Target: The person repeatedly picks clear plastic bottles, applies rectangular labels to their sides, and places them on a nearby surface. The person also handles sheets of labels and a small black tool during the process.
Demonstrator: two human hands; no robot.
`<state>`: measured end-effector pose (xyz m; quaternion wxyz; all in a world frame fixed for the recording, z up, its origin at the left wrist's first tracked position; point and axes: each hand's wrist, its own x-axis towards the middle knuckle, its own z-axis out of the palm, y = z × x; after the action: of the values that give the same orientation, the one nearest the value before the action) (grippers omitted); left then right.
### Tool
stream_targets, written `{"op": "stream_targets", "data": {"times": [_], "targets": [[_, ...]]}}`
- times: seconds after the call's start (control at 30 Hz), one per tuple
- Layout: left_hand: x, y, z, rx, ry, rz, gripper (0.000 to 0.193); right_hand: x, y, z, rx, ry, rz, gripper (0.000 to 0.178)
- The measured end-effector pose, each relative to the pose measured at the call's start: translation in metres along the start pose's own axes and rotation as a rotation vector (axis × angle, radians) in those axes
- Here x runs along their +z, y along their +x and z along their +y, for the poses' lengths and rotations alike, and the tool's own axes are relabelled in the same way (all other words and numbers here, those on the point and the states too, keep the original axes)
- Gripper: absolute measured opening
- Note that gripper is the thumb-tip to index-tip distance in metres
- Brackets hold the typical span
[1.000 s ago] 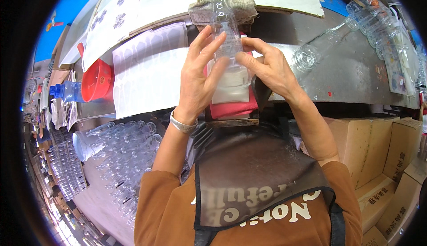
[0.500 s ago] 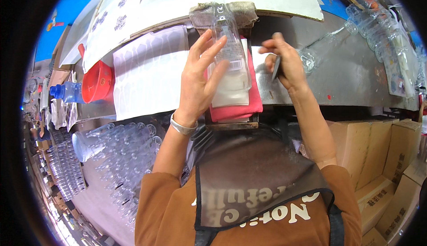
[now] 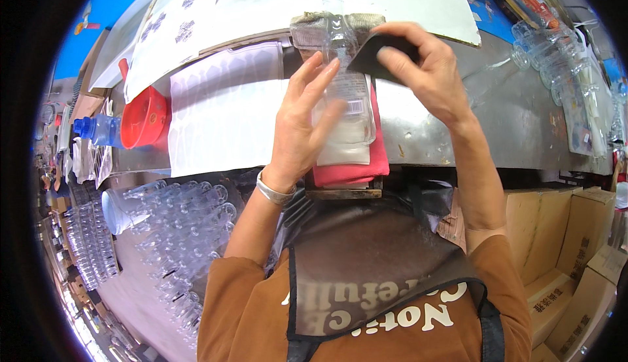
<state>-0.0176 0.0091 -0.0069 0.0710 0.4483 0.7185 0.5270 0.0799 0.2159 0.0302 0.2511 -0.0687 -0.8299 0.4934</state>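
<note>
A clear glass bottle point(image 3: 353, 108) lies with its neck away from me on a padded rest, the neck propped on a greyish cloth bundle point(image 3: 307, 33). White text and a barcode show on its side. Beneath its body is a white pad over a red cloth point(image 3: 377, 156). My left hand point(image 3: 297, 126) is open along the bottle's left side, fingers apart and slightly blurred; contact with the glass cannot be made out. Above the bottle's right side, my right hand point(image 3: 435, 77) grips a flat black scraper point(image 3: 374, 59) between thumb and fingers.
A sheet of bottle-shaped labels point(image 3: 226, 113) lies left of the bottle, beside a red scoop point(image 3: 140, 120) and a blue-capped bottle point(image 3: 104, 131). Many clear bottles point(image 3: 186, 231) fill the lower left. Cardboard boxes point(image 3: 546, 237) stand lower right, and more clear bottles point(image 3: 549, 57) lie far right.
My right hand has swung left and away from me, bringing the scraper over the bottle's right side, its broad face now showing. The left hand stays beside the bottle. The whole view has shifted slightly.
</note>
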Motion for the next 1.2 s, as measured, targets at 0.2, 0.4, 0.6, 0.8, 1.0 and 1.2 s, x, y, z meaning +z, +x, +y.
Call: {"op": "stream_targets", "data": {"times": [0.2,0.4,0.6,0.8,1.0,1.2], "targets": [[-0.004,-0.012,-0.007,-0.039,-0.131,-0.039,0.095,0.003,0.034,-0.036,-0.177,-0.329,0.025,0.027],[0.01,-0.041,0.003,-0.125,-0.131,-0.089,0.121,0.023,0.06,-0.038,-0.615,-0.649,0.118,0.011],[0.019,-0.032,0.001,0.218,0.276,0.134,0.109,0.043,-0.009,-0.075,-0.494,-0.374,-0.647,0.015],[0.022,-0.044,0.006,-0.056,0.073,0.109,0.138,0.022,0.037,-0.035,-0.51,-0.647,-0.094,0.012],[0.015,-0.048,0.005,-0.103,-0.046,0.05,0.134,0.01,0.023,-0.032,-0.239,-0.386,-0.261,0.016],[0.006,-0.046,-0.003,-0.122,-0.07,-0.007,0.128,0.026,-0.013,-0.03,-0.554,-0.345,-0.232,0.009]]}}
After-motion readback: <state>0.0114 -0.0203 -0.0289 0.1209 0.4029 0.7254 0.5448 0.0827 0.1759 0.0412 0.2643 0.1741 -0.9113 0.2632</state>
